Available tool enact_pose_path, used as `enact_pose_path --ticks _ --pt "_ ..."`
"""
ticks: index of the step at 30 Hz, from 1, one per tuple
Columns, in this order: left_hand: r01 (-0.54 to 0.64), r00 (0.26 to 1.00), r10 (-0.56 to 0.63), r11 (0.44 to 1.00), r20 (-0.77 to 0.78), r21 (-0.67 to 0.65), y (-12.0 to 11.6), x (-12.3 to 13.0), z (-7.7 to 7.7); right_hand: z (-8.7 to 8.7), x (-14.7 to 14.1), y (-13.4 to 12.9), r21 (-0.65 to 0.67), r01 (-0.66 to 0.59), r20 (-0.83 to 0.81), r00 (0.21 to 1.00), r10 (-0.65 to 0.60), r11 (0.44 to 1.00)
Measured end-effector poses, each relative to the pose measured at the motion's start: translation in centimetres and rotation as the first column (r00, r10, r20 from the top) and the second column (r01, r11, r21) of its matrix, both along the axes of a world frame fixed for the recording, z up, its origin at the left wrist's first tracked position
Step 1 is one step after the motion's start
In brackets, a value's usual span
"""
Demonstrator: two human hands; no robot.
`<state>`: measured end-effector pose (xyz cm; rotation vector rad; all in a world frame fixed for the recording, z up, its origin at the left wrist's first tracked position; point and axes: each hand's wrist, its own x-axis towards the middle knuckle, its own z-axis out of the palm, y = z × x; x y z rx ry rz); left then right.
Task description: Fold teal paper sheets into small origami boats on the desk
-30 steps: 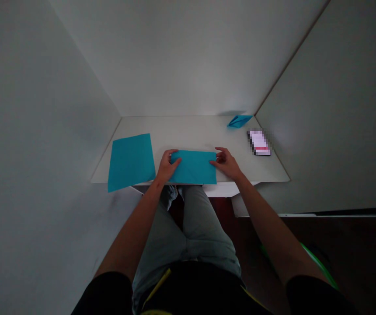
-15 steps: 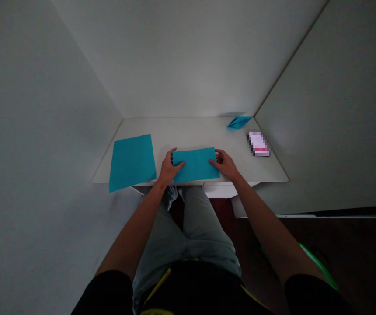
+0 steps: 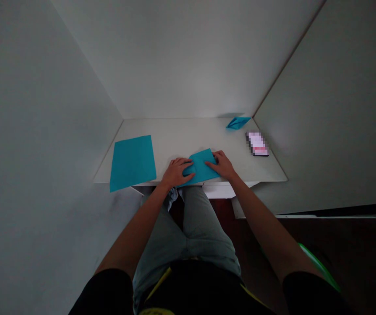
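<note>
A blue sheet of paper (image 3: pixel 203 167), apparently folded, lies at the front edge of the white table between my hands. My left hand (image 3: pixel 175 173) rests over its left part with fingers stretched out, covering that end. On the other side, my right hand (image 3: pixel 223 166) grips the paper's right edge, thumb on top and the other fingers behind and partly hidden. The sheet's left end looks bent or creased beside my left fingers.
Another blue sheet (image 3: pixel 133 164) lies flat at the left, its near corner overhanging the table edge. A folded blue paper shape (image 3: pixel 238 123) stands at the back right, near a phone (image 3: pixel 257 143). Walls enclose the table (image 3: pixel 181 131) behind and on both sides.
My left hand has moved from pinching the paper's left edge to lying over it. The paper now sits tilted, its left end lower and bent. My right hand keeps its grip.
</note>
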<state>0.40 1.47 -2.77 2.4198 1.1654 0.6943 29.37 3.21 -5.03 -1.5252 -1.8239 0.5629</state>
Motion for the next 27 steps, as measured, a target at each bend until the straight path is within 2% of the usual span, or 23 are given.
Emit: enact_pose_path --ticks 5,10,14,18,20,23,25,27 --pt "0.044 0.998 -0.044 0.999 -0.053 -0.011 -0.2 0.0 0.2 0.1 -0.6 0.4 -0.066 0.147 -0.092 0.984 -0.153 0.987" --pt "0.106 0.983 -0.103 0.994 -0.151 0.009 -0.1 0.0 0.0 0.3 -0.8 1.4 -0.155 0.225 -0.192 0.948 -0.252 0.962" --pt "0.127 0.978 -0.123 0.992 -0.167 0.014 -0.1 0.0 0.1 0.0 -0.9 2.2 -0.170 0.253 -0.159 0.947 -0.280 0.952" --pt "0.136 0.980 -0.130 0.990 -0.149 0.027 0.0 0.0 0.1 0.0 -1.1 2.2 -0.153 0.252 -0.245 0.927 -0.284 0.955" --pt "0.135 0.978 -0.127 0.990 -0.165 0.040 0.0 0.1 0.1 0.5 -1.3 1.6 -0.143 0.201 -0.221 0.948 -0.229 0.969" --pt "0.110 0.977 -0.099 0.993 -0.188 0.047 0.0 0.2 0.1 1.8 -1.8 -0.1 -0.036 -0.006 -0.020 1.000 0.005 0.999" --pt "0.078 0.982 -0.067 0.996 -0.177 0.053 0.0 0.3 0.0 2.4 -2.0 -1.6 0.043 -0.156 0.186 0.972 0.145 0.987" --pt "0.055 0.987 -0.044 0.996 -0.152 0.072 0.0 0.4 0.1 2.7 -2.0 -3.2 0.059 -0.261 0.356 0.907 0.224 0.964"
